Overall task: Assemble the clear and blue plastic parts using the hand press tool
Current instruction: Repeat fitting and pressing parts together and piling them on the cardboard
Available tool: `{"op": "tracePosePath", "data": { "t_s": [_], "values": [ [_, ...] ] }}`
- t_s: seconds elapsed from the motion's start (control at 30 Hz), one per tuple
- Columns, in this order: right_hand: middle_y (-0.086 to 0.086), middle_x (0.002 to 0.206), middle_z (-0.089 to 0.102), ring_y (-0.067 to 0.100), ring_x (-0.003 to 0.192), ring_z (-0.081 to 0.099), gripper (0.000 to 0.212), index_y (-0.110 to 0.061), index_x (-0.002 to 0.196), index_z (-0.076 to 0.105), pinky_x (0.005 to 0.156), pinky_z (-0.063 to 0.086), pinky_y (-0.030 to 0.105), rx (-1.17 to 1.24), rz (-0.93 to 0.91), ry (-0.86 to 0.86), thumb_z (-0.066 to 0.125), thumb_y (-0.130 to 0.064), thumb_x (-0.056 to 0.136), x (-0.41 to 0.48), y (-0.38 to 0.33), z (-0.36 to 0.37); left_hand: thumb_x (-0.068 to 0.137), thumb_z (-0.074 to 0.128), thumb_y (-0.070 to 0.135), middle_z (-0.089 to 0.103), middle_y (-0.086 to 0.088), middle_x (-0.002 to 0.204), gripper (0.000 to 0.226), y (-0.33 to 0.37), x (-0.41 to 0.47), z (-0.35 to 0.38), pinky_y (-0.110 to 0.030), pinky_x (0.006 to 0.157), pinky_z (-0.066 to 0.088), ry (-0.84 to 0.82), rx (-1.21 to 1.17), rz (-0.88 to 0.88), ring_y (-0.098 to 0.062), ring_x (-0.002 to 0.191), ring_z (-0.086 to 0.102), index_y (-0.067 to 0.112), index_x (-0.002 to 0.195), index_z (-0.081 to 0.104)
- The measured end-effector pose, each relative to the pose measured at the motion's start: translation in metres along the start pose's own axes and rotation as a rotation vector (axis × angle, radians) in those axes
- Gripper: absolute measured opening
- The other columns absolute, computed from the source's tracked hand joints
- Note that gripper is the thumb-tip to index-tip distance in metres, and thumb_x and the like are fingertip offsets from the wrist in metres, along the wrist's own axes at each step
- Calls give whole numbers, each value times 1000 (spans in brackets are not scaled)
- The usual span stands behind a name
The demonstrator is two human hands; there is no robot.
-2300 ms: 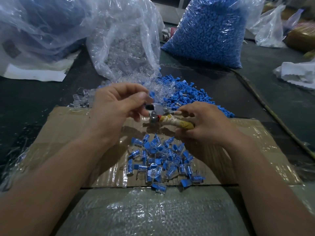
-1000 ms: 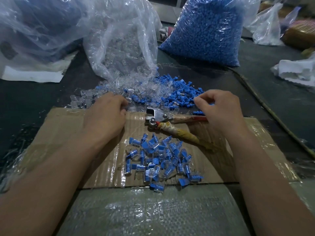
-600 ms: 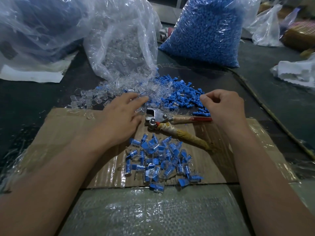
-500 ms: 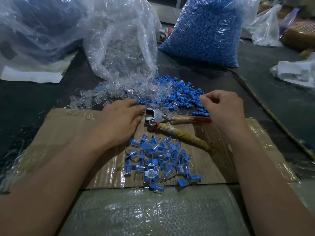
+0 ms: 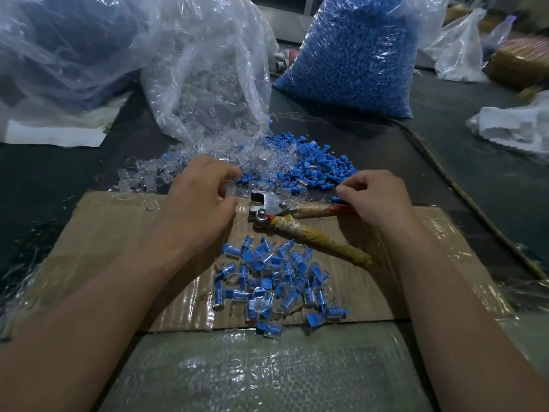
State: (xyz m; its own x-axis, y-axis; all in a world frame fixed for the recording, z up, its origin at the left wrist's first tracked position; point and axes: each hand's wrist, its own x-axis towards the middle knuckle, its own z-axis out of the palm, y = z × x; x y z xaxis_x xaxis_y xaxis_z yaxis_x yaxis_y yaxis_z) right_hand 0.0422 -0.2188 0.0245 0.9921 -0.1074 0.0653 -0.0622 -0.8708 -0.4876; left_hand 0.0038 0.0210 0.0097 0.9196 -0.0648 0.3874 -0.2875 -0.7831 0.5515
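The hand press tool lies on the cardboard, metal jaws to the left, its red and yellow-wrapped handles to the right. My left hand is just left of the jaws and pinches a clear part between thumb and fingers. My right hand hovers over the red handle with fingers curled. Thumb and forefinger pinch a small blue part at the edge of the loose blue parts. Loose clear parts lie behind my left hand.
A heap of joined clear-and-blue pieces sits on the cardboard near me. Behind stand an open bag of clear parts, a full bag of blue parts and more plastic bags at the far left. A cord runs along the right.
Both hands let go of the tool, which now lies on the cardboard. My left hand reached into the clear pile and drew back pinching a clear part; my right hand went to the blue pile.
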Motion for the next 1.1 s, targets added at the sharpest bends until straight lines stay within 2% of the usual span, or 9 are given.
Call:
{"op": "tracePosePath", "data": {
  "t_s": [0.07,0.13,0.2,0.33,0.63,0.77,0.87,0.97,1.1],
  "values": [
    [-7,86,61,11,82,51,12,-25,91,71,69,39,27,-78,-1,-45,61,-29,85,3,-1,3,81,64,1,46,1,95,19,4,-2,-3,-5,72,38,11,-52,9,0,75,45,9,97,64],
    [-7,90,62,11,83,51,14,-24,93,72,69,39,27,-111,18,-77,62,-25,83,6,-2,4,80,64,-1,52,-3,95,14,9,-4,-5,-7,70,42,34,-123,16,-3,78,50,8,90,66],
    [-9,87,61,9,81,50,15,-24,93,73,67,39,26,-108,39,-89,65,-22,81,9,-2,3,80,64,-1,57,-3,93,13,13,-6,-7,-10,72,44,52,-184,22,-6,79,54,7,90,67],
    [-11,79,56,4,71,46,12,-23,92,73,66,37,26,-98,33,-93,66,-22,82,11,-2,4,81,65,2,54,12,83,16,18,-8,-7,0,70,41,35,-228,14,2,77,54,12,93,66],
    [-7,92,53,14,90,50,4,-24,90,58,81,44,35,-106,-67,-65,56,-21,90,5,-4,6,83,63,12,58,11,84,15,24,-9,-9,-2,71,45,4,-320,-62,2,78,57,22,93,62],
    [-10,81,51,8,75,49,7,-25,87,52,64,37,23,9,-113,21,58,-20,89,1,-3,3,81,64,6,64,6,94,35,24,-10,-9,-19,73,55,-19,-501,-175,-5,83,65,24,111,58],
    [-16,74,53,-2,66,51,14,-28,79,54,54,37,10,165,-157,63,63,-20,85,-6,-9,-1,79,66,5,65,6,92,24,22,-8,-9,-16,74,54,-10,-539,-217,-2,81,64,21,96,67],
    [-16,70,58,-10,60,54,23,-34,72,55,54,39,2,339,-209,46,69,-18,80,-16,-20,-2,76,69,7,67,1,86,20,21,-9,-9,-15,70,53,-9,-582,-251,-5,76,64,26,77,67],
    [-18,75,62,-11,68,57,26,-36,78,61,62,43,5,500,-320,-6,68,-11,80,-32,-36,1,76,68,6,70,-5,74,14,24,-12,-9,-24,64,55,-24,-749,-349,-14,67,67,19,80,71]
  ]
}}
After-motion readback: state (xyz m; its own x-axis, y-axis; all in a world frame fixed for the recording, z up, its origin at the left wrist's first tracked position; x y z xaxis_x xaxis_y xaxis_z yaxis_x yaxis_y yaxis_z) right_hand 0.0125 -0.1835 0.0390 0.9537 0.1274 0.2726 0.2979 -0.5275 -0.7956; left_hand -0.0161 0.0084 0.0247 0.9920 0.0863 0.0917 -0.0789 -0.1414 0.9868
